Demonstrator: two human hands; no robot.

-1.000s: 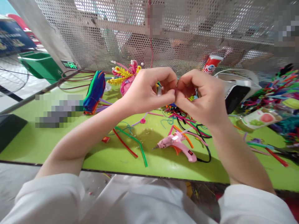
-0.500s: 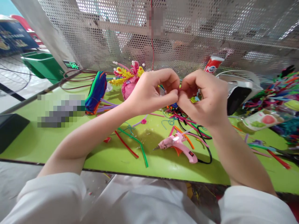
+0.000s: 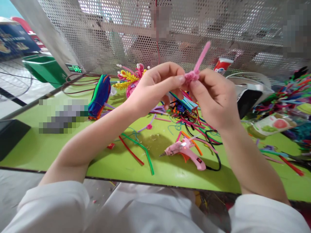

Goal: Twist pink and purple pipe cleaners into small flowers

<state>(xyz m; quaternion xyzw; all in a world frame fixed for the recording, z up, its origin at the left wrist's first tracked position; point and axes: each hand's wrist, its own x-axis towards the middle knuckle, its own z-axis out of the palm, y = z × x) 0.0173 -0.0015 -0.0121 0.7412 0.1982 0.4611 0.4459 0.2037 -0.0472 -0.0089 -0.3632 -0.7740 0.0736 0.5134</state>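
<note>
Pink pipe cleaner [image 3: 198, 66] pinched between fingers of left hand [image 3: 152, 89] and right hand [image 3: 215, 97], raised above the green surface [image 3: 43, 149]. Glue gun [image 3: 186, 152] lies below, near the front edge; bare room at left.

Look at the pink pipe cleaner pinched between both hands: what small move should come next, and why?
Probably one more twist. The left hand and right hand pinch a coiled knot of the pink pipe cleaner while its free end sticks straight up, so winding that tail down seems likeliest.
</note>
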